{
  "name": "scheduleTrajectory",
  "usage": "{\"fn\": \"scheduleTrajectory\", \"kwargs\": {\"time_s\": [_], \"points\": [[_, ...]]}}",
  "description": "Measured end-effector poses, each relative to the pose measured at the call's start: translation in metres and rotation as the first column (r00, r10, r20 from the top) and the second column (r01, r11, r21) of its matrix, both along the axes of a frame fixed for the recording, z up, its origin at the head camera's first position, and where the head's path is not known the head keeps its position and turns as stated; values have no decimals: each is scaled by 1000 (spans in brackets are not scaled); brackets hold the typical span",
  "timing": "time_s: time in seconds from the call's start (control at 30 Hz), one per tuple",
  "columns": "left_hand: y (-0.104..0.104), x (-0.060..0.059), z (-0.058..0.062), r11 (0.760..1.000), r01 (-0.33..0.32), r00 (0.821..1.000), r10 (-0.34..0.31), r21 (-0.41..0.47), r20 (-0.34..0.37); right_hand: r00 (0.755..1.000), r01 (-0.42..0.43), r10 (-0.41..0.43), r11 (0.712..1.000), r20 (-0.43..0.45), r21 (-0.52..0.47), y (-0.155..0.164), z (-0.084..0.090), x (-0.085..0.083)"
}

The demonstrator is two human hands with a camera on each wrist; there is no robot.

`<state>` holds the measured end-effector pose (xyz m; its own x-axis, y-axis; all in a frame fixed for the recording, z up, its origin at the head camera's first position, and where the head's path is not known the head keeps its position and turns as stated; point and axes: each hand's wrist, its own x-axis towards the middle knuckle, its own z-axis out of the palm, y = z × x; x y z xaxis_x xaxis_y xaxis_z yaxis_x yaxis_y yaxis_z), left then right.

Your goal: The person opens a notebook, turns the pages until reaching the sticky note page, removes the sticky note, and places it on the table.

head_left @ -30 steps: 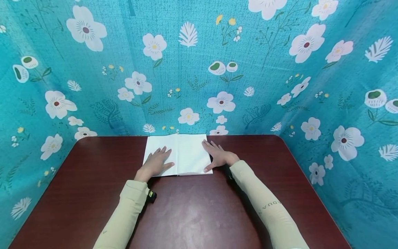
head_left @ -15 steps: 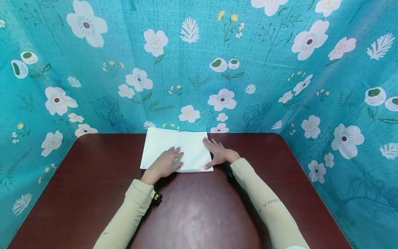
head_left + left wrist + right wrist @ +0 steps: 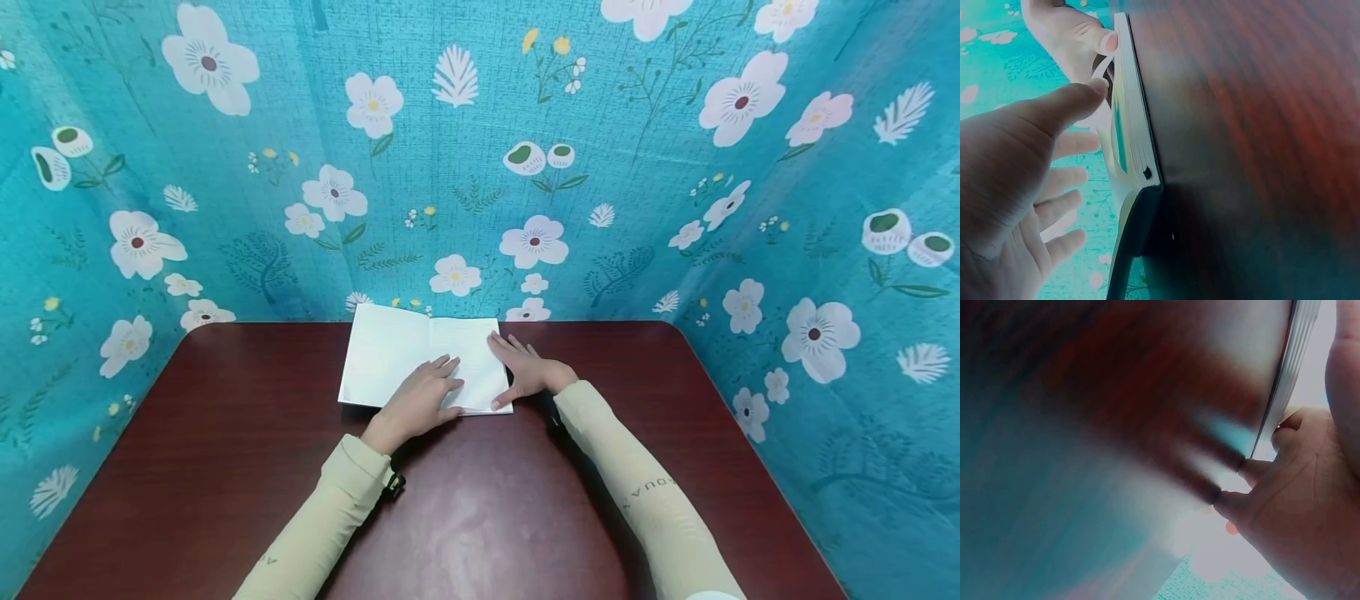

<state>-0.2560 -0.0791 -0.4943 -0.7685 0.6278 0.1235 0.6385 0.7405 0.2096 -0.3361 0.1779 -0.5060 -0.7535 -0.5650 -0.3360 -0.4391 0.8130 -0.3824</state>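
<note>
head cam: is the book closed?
No, the book lies open on the table, with both hands on its white pages.

From the head we look forward and down across the desk (image 3: 225, 467) toward the curtain. Our left wrist view sits low and very close, along the open book (image 3: 1132, 144). Our right wrist view, closer and blurred, shares that book's edge (image 3: 1291, 369).
</note>
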Motion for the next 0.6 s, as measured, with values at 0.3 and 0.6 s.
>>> {"fn": "scheduleTrajectory", "kwargs": {"time_s": [0.3,0.6], "points": [[2,3,2,999,4,987,-11,-40,-162,1000,-11,11,1000,-2,-7,-1,1,0],[5,9,1,993,-20,948,-18,-117,-319,1000,-14,14,1000,-4,-25,1,-1,1]]}}
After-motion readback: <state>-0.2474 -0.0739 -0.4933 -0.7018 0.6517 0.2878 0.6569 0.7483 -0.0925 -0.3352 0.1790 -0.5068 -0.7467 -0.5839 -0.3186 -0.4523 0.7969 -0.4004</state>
